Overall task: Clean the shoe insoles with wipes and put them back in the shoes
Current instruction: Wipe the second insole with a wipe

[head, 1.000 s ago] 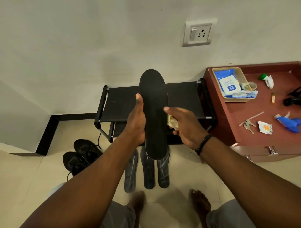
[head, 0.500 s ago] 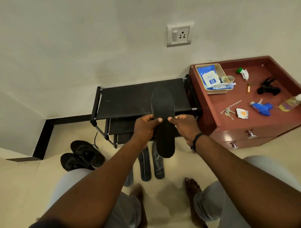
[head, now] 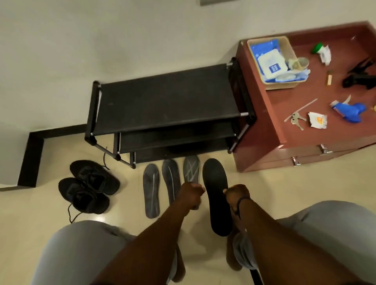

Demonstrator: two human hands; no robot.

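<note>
The insole (head: 216, 195) has come down from up high to the floor, right of three others (head: 171, 184), pinched by the right hand (head: 237, 194) while the left hand (head: 191, 194) curls empty, so it looks wiped.

The left hand (head: 191, 194) covers the near end of one grey insole (head: 191, 168), beside the right grip. The right hand (head: 237, 194) hides the black insole's (head: 216, 195) edge; whether it holds a wipe cannot be told. Far right of the grips, the desk (head: 284, 105) runs off-frame. The wall socket (head: 207, 2) is cut off at the top.
</note>
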